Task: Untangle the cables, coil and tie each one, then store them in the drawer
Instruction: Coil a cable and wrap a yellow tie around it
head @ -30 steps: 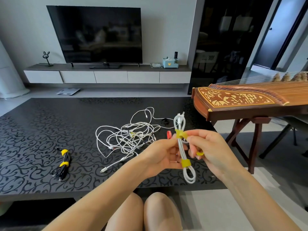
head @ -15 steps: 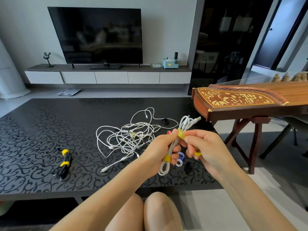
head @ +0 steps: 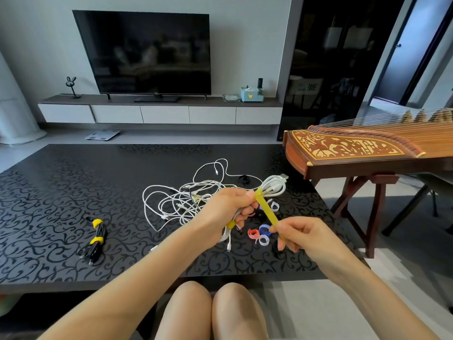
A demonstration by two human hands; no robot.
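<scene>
Poster: Slack is my worry. Left hand [head: 230, 207] has its fingers curled round the middle of the coiled white cable [head: 274, 186], held above the table [head: 73, 180] just right of the tangle [head: 181, 202]. Right hand [head: 301, 235] pinches the free end of the yellow strap [head: 267, 212], which runs out straight from the coil's top loops.

Reply: Yeah, if that pinch slips, the strap probably goes loose and the top loops fan out. Tug too hard and you could drag loops through the left grip instead. The lower yellow tie [head: 230, 224] should keep the rest together, though. Also watch the plugs [head: 229, 246] dangling under the left hand. They're near the tangle and could snag. Black bundle [head: 96, 238], well left of the tangle, looks done.
</scene>
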